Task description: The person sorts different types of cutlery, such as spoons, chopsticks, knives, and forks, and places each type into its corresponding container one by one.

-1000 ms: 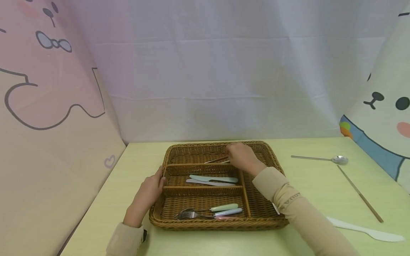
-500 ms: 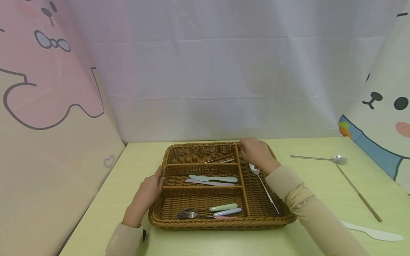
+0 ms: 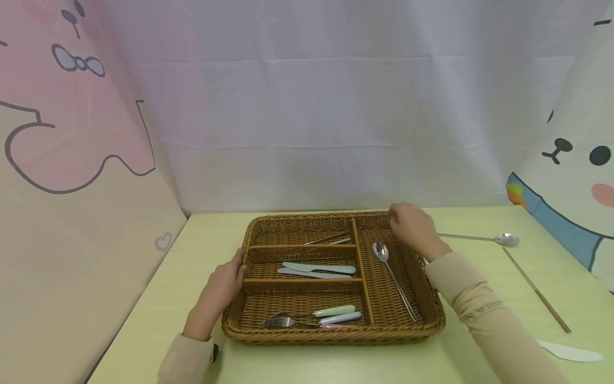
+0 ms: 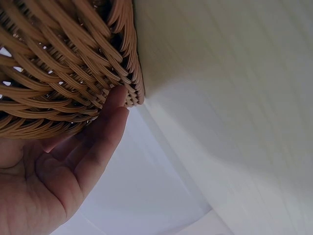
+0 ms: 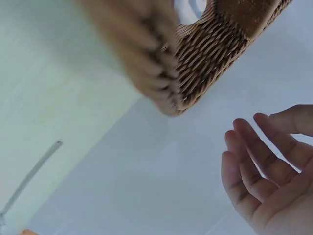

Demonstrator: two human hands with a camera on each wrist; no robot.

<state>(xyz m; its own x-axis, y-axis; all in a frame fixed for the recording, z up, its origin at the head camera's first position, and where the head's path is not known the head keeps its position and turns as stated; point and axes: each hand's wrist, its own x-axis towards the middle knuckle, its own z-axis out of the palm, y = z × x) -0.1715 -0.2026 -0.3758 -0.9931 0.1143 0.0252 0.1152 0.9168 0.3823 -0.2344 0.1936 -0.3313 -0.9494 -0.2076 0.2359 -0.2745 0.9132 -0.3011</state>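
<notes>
A brown wicker cutlery basket [image 3: 336, 335] with several compartments stands on the table. My left hand [image 3: 221, 288] holds its left wall; in the left wrist view the fingers [image 4: 105, 147] lie along the outer weave and the thumb is mostly hidden by the basket. My right hand [image 3: 414, 226] is at the basket's back right corner in the head view. From the right wrist, its fingers [image 5: 266, 159] look loosely bent, holding nothing, apart from the wicker. A metal spoon [image 3: 393, 280] lies slanted in the long right compartment.
Knives [image 3: 318, 268] lie in the middle compartment, forks [image 3: 283, 321] with coloured handles in the front one, thin sticks [image 3: 331, 238] in the back one. Right of the basket lie another spoon [image 3: 506, 239], a chopstick [image 3: 537, 290] and a white knife [image 3: 571, 352]. A curtain [image 3: 297, 106] hangs behind.
My right hand has moved right, from the back compartment across the right one to the back right corner, uncovering the spoon and the divider. The left hand has stayed put.
</notes>
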